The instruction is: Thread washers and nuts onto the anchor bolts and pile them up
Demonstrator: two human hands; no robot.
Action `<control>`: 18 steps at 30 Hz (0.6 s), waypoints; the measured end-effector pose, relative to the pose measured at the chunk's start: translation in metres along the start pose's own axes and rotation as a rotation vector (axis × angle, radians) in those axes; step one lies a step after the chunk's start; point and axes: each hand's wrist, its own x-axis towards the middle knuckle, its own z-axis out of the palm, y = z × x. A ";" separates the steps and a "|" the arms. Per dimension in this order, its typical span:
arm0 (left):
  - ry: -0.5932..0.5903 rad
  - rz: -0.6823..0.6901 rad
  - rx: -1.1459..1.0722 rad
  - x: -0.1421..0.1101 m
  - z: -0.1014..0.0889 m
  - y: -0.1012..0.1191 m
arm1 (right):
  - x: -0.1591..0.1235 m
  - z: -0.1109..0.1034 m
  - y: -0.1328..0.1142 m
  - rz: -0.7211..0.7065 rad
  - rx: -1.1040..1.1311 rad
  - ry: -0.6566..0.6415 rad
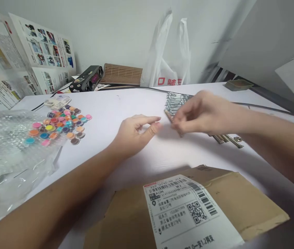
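Note:
My right hand [199, 114] is over the table, its fingers closed in a pinch and slightly blurred. A thin brass-coloured bolt [168, 116] sticks out from under those fingertips. My left hand [139, 133] is just left of it, above the white tabletop, with its index finger stretched out and its thumb a little apart; nothing shows between them. Behind my right hand lies a row of silver bolts [174, 100], partly covered by the hand. Several brass-coloured bolts [224, 139] lie under my right wrist, with a small nut [237, 139] beside them.
A cardboard box [126, 211] with a shipping label [188, 211] fills the front. At left are colourful little lidded pots [56, 126] and bubble wrap [9, 148]. Along the back stand a black device [86, 79], a bamboo mat [122, 74], a white plastic bag [165, 65] and a small dish [238, 85].

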 end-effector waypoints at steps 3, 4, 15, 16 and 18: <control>-0.001 0.092 -0.097 -0.003 0.001 0.007 | 0.020 0.023 -0.012 -0.151 0.013 -0.008; 0.026 0.094 -0.103 -0.003 0.000 0.007 | 0.023 0.025 -0.013 -0.162 -0.015 0.024; -0.021 -0.114 0.146 0.005 -0.006 -0.012 | -0.025 -0.013 0.101 0.657 -0.563 0.003; -0.038 -0.131 0.157 0.006 -0.005 -0.012 | -0.024 -0.013 0.107 0.640 -0.545 -0.015; -0.087 -0.158 0.176 0.006 -0.005 -0.012 | -0.021 -0.014 0.107 0.605 -0.515 -0.028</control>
